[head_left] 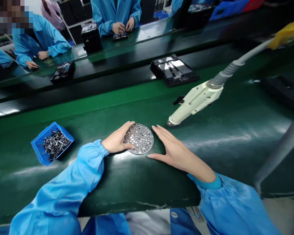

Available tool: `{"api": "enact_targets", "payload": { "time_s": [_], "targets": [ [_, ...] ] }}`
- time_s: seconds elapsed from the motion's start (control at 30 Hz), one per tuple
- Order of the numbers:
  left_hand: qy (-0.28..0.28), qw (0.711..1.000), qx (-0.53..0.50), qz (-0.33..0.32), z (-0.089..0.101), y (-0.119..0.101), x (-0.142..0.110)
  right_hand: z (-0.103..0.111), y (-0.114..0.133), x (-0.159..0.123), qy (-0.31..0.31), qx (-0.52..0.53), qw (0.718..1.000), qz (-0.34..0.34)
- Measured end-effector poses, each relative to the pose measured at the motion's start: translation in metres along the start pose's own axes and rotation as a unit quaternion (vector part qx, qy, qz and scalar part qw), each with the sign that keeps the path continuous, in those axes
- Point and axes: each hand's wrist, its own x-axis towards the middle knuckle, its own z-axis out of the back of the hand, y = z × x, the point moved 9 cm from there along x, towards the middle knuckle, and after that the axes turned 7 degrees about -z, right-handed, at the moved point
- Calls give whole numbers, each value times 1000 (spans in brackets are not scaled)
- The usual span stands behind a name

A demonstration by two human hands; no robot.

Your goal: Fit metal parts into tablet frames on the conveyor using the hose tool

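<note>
this is a factory assembly line: workers in matching blue smocks are working along a long green counter. black device housings are lying on a dark belt beyond the counter's far edge, and a cream electric screwdriver is hanging on its hose over the counter. a blue bin of small metal parts and a round perforated metal tray are sitting near the front edge.
</note>
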Motion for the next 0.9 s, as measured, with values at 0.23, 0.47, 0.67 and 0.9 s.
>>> {"api": "enact_targets", "payload": {
  "time_s": [0.23, 0.47, 0.67, 0.9],
  "targets": [
    [4, 1000, 4, 20, 2, 15, 6, 0, -1, -1, -2, 1, 1000, 2],
    [-53, 998, -20, 25, 2, 18, 9, 15, 30, -6, -78, -10, 993, 88],
    [-155, 985, -68, 40, 4, 18, 9, -7, 81, -5, -16, -71, 981, 177],
    [-186, 975, -97, 71, 4, 19, 8, -18, 91, 2, 9, -139, 974, 178]
  ]
}}
